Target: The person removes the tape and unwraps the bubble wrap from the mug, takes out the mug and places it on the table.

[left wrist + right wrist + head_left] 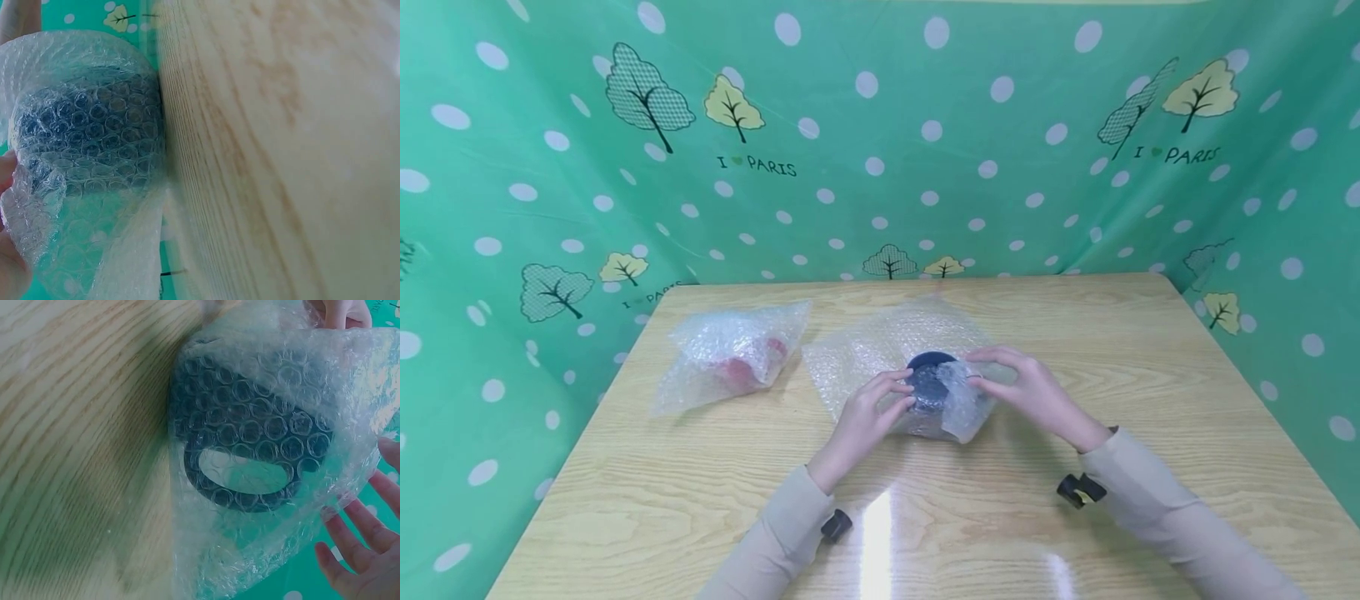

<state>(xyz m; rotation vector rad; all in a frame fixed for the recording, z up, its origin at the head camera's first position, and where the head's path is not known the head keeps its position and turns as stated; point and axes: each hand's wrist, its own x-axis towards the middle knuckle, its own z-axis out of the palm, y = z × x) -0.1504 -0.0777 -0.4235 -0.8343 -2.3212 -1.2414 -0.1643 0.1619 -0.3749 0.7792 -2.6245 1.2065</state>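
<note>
A dark blue mug (928,388) stands on a sheet of bubble wrap (880,337), its round mouth facing up. The wrap covers its near side, and a crumpled flap (961,400) leans over the right of the rim. In the right wrist view the mug's handle (247,501) shows through the plastic. My left hand (868,410) is at the mug's left side, pinching bunched wrap (39,209) between thumb and finger by the rim. On the right, my right hand (1026,385) touches the flap with spread, fairly straight fingers (369,528).
Another bubble-wrapped bundle (730,354), with red showing through, lies to the left on the wooden table (647,500). A green dotted curtain (895,117) hangs behind and at both sides. Small black wrist cameras (1081,490) sit at both sleeves.
</note>
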